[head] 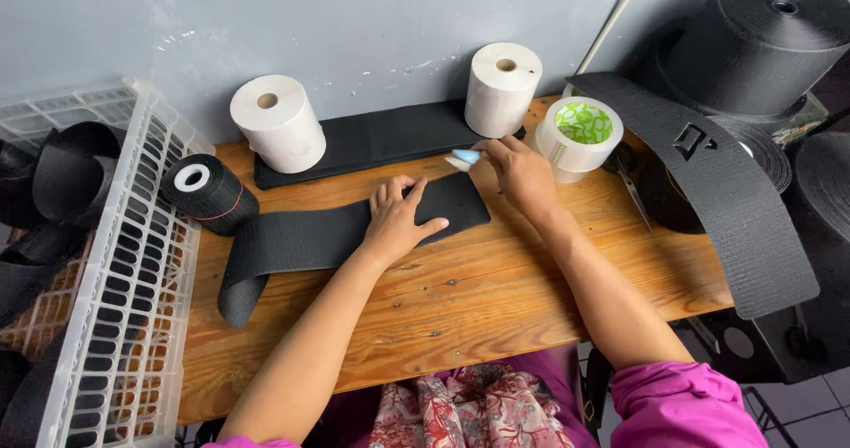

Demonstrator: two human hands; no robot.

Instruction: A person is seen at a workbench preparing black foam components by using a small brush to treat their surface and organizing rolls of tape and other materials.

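Far left: a white plastic crate (133,262) is standing against the bench edge, holding loose black strap loops (71,160). Next to it, a small black roll (208,193) with a white core is lying on its side on the wooden bench (496,297), touching the crate wall.

A white paper roll (279,122) is resting on its side on a flat black pad (381,138) at the wall, w/ a second white roll (502,89) standing upright at the pad's right end.

Centre: a black elastic band (301,240) is lying flat across the bench, its left end curling down toward the front edge. The left hand (396,218) is pressing palm-down on the band's right end, fingers spread flat and together w/ thumb out, prob. to keep the fabric from shifting.

The right hand (522,175) is hovering just beyond that end, fingers pinched on a small brush (462,158) w/ a pale blue grip. Bristles are pointing toward the band's top edge; contact cannot be confirmed from this angle.

Right: a tape roll (580,134) w/ a green-patterned core is sitting near the right hand. A wide black strap (708,191) is draping off the bench, feeding from large black rolls (761,45) at far right.
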